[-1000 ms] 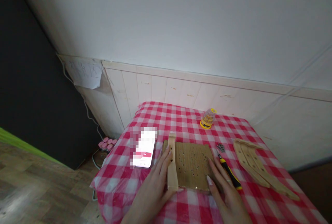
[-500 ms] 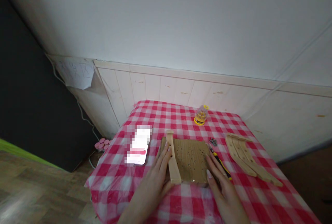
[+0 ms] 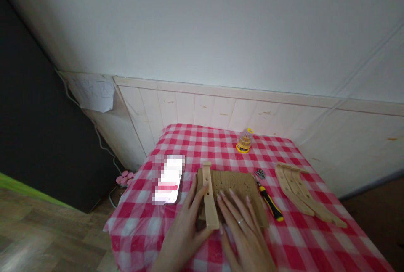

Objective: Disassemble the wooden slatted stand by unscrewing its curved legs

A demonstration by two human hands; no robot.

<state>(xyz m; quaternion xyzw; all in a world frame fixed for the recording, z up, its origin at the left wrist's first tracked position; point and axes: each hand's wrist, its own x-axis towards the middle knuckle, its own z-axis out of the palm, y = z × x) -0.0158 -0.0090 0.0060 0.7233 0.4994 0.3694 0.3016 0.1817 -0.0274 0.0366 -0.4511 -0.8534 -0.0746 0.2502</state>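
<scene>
A curved wooden piece with drilled holes (image 3: 211, 211) lies lengthwise on the left part of a thick brown cardboard slab (image 3: 233, 178) pitted with small holes. My left hand (image 3: 186, 225) grips the wooden piece from its left side, a fingertip by the holes and the thumb at the near end. My right hand (image 3: 243, 225), a ring on one finger, lies flat across the slab with fingers spread, just right of the wooden piece. A black and yellow screwdriver (image 3: 270, 202) rests right of the slab, with several screws (image 3: 260, 174) beyond its tip.
More curved wooden pieces (image 3: 298, 190) lie at the right of the checked tablecloth (image 3: 202, 137). A lit phone (image 3: 170, 179) is on the left. A clear case of yellow bits (image 3: 245, 141) stands at the back near the panelled wall (image 3: 208, 108).
My right hand has moved left from the slab's right edge onto its top, beside the wooden piece, uncovering the screwdriver's handle. My left hand has shifted slightly and stays at the wooden piece.
</scene>
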